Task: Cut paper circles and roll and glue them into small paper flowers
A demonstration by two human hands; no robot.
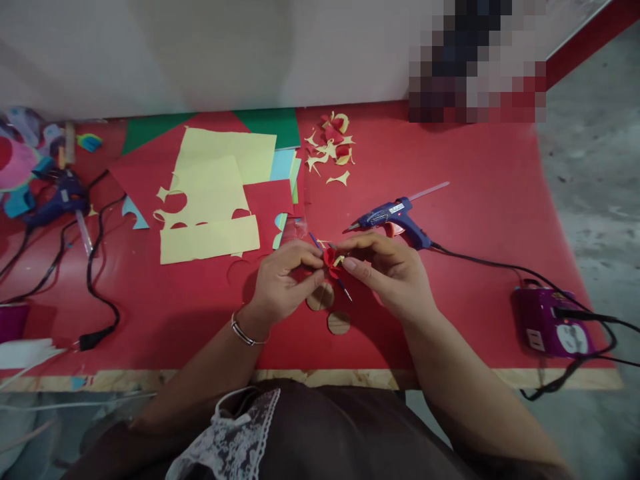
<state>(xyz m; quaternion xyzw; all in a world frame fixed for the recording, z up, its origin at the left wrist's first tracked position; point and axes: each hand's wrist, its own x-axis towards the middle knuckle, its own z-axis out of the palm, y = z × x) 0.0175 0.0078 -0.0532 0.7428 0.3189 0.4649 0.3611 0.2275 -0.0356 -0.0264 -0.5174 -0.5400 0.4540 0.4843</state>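
Observation:
My left hand (285,277) pinches a small red paper flower (329,257) between thumb and forefinger, over the table. From the other side, my right hand (395,275) has its thumb and fingers closed on a small yellow paper piece (339,260) against the flower. A thin blue pen-like stick (345,291) with a metal-looking tip passes beneath the flower; whether a finger holds it I cannot tell. Just below are two round cardboard discs (339,324), the upper one partly behind my left fingers. A blue glue gun (393,215) lies beyond my right hand, its glue stick protruding.
Yellow paper sheets (215,193) with round cut-outs lie at left over red and green sheets. Scraps and red-yellow paper pieces (333,143) sit at the back. Another glue gun (60,197) and black cables lie far left; a purple power box (553,323) is at right.

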